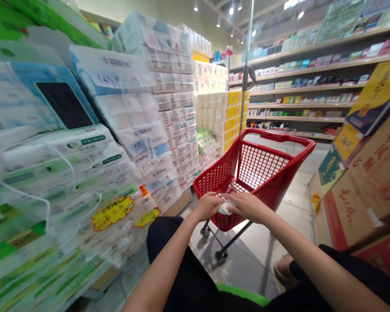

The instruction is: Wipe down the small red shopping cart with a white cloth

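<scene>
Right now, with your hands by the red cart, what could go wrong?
The red shopping cart stands on caster wheels, so a push might make it roll.

The white wad at the right hand looks small and soft, so it could slip and drop.

The white cable hangs in loose loops over the stacked tissue packs; it might snag on something passing.

One red cart (279,184), one white wad (225,208), one phone (66,105) and two starburst labels (113,213) show.
</scene>
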Motion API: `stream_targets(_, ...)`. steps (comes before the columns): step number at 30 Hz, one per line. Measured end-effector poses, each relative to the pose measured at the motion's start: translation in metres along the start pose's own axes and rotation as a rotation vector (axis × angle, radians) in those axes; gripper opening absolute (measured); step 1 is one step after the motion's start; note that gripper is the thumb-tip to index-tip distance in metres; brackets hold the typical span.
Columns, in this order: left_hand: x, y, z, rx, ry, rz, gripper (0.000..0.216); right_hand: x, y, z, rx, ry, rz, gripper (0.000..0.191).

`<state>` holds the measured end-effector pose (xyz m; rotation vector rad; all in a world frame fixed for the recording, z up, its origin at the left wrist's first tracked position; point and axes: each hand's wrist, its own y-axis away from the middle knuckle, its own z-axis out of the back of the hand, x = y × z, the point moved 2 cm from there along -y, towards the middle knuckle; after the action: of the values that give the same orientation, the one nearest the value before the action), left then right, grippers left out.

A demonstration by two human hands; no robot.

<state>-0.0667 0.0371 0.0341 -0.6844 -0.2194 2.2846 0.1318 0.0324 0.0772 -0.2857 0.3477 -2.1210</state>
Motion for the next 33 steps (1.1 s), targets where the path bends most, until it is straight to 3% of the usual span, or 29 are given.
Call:
stream_targets(2,0.002,0.004,-0.003,-0.063,-0.022,0.052,0.025,-0.001,0.000,-0.011,0.034,-0.009,0.025,0.047)
stream_targets(5,0.001,0.009,-0.006,-0.141,-0.030,0.108,0.024,-0.002,0.006,-0.015,-0.018,0.004,0.116,0.047)
stream_targets(8,-0.001,0.010,-0.006,-0.193,-0.043,0.140,0.024,-0.002,0.014,-0.004,-0.122,0.067,0.151,0.033)
stream_targets(11,-0.002,0.008,-0.005,-0.293,-0.070,0.165,0.023,0.002,0.023,0.010,-0.192,0.118,0.163,0.032)
stream_targets(14,0.001,0.006,-0.005,-0.369,-0.099,0.207,0.022,0.008,0.028,0.019,-0.134,0.084,0.217,0.038)
stream_targets(17,0.005,0.004,-0.007,-0.351,-0.111,0.252,0.022,0.012,0.018,0.018,-0.083,0.043,0.154,0.037)
stream_targets(21,0.007,0.005,-0.011,-0.330,-0.098,0.250,0.019,0.022,-0.011,-0.005,-0.129,0.140,0.032,0.031)
stream_targets(25,0.010,0.011,-0.011,-0.382,-0.048,0.255,0.020,0.027,-0.023,-0.041,-0.128,0.234,0.081,0.035)
stream_targets(29,0.015,0.015,-0.011,-0.362,-0.035,0.247,0.020,-0.007,-0.006,-0.042,-0.115,0.243,0.162,0.034)
stream_targets(31,0.017,0.016,-0.010,-0.350,-0.032,0.238,0.019,-0.045,0.011,-0.026,-0.116,0.240,0.096,0.033)
stream_targets(33,0.019,0.017,-0.010,-0.355,-0.026,0.240,0.019,-0.091,0.032,-0.004,-0.183,0.246,-0.066,0.035)
